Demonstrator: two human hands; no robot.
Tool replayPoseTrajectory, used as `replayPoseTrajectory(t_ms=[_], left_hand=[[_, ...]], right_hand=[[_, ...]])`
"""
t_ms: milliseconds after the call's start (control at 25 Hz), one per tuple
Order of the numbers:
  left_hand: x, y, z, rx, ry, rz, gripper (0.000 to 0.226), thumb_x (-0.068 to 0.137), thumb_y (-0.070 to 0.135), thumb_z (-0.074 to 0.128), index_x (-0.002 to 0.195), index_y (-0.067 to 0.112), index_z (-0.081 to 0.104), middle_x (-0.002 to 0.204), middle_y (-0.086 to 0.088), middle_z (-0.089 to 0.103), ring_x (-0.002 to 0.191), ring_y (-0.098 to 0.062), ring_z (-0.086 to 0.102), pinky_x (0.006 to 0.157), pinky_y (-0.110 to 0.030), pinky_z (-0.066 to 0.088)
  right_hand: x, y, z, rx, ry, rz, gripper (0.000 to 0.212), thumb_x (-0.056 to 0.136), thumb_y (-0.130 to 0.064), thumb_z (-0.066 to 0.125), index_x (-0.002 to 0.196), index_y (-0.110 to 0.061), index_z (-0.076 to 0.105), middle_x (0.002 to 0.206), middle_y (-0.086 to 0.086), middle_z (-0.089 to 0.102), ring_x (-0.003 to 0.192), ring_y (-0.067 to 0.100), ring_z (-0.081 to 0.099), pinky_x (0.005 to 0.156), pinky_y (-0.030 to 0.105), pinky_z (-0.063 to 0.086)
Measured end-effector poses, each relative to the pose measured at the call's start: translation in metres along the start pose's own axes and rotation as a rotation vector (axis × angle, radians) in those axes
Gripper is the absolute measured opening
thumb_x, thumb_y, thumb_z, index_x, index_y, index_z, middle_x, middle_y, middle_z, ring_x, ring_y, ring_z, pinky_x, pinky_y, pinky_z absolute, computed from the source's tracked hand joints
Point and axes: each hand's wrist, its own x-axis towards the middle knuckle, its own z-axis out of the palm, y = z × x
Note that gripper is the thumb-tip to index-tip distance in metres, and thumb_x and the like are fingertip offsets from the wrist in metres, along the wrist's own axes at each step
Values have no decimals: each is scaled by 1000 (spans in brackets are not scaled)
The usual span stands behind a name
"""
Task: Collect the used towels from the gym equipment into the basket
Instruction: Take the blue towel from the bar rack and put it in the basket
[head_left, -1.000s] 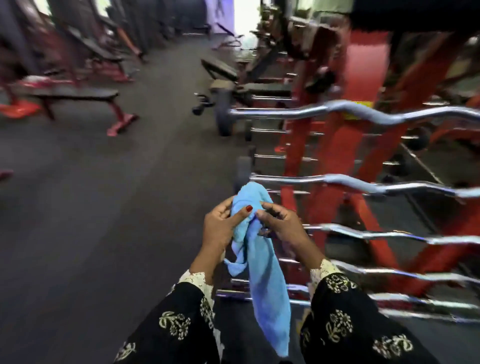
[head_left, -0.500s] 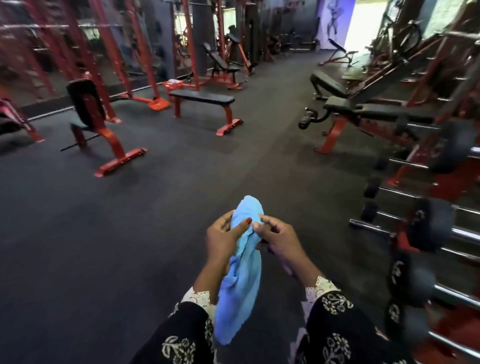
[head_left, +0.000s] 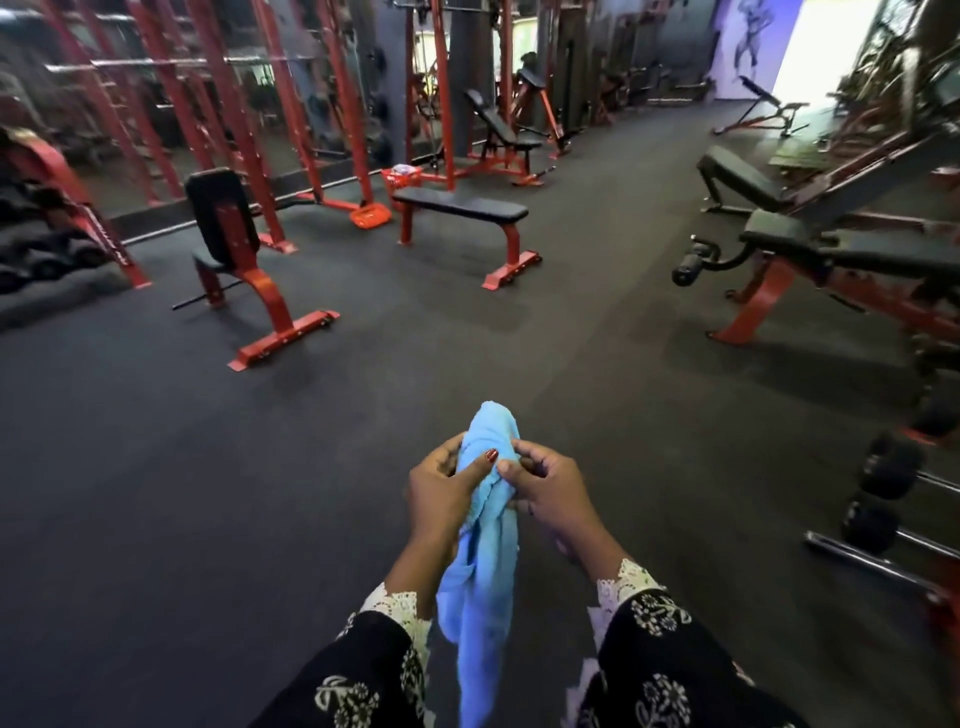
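Observation:
A light blue towel (head_left: 485, 587) hangs bunched between both hands at the bottom centre of the head view. My left hand (head_left: 441, 493) grips its upper part, thumb laid across the cloth. My right hand (head_left: 550, 491) pinches the same bunch from the right. The towel's top pokes up above the fingers and its tail falls between my sleeves. Far off, by the red rack, stands a red basket (head_left: 402, 181) with something pale in it.
A flat black bench (head_left: 460, 203) on red legs stands ahead, an upright red seat (head_left: 223, 228) to its left. An orange object (head_left: 370, 214) lies on the floor near the basket. Incline benches (head_left: 810, 244) and a barbell rack (head_left: 893, 493) line the right side. Dark rubber floor lies between.
The view has swung left, away from the barbell rack and onto the gym floor and benches. Both hands keep hold of the blue towel in front of me.

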Motion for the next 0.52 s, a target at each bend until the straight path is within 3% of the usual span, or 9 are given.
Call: replayPoseTrajectory(t_ms=[200, 320, 520], left_hand=[[130, 27, 65, -52, -33, -9, 36, 78, 8, 77, 113, 8, 68, 100, -11, 75, 95, -28, 72, 85, -42, 59], [210, 28, 104, -74, -69, -22, 33, 77, 8, 77, 109, 11, 69, 101, -12, 75, 98, -30, 71, 88, -45, 57], [350, 15, 173, -45, -123, -1, 38, 76, 7, 78, 113, 6, 68, 95, -7, 76, 87, -20, 73, 76, -32, 60]], right_hand=[[130, -54, -25, -26, 54, -51, 50, 84, -13, 73, 131, -7, 57, 111, 10, 72, 95, 21, 72, 77, 34, 58], [209, -74, -45, -58, 108, -84, 50, 82, -17, 75, 129, -10, 59, 114, 11, 71, 103, 26, 69, 89, 41, 56], [351, -90, -85, -64, 221, -109, 47, 78, -13, 78, 123, -9, 63, 107, 16, 72, 97, 30, 70, 91, 48, 56]])
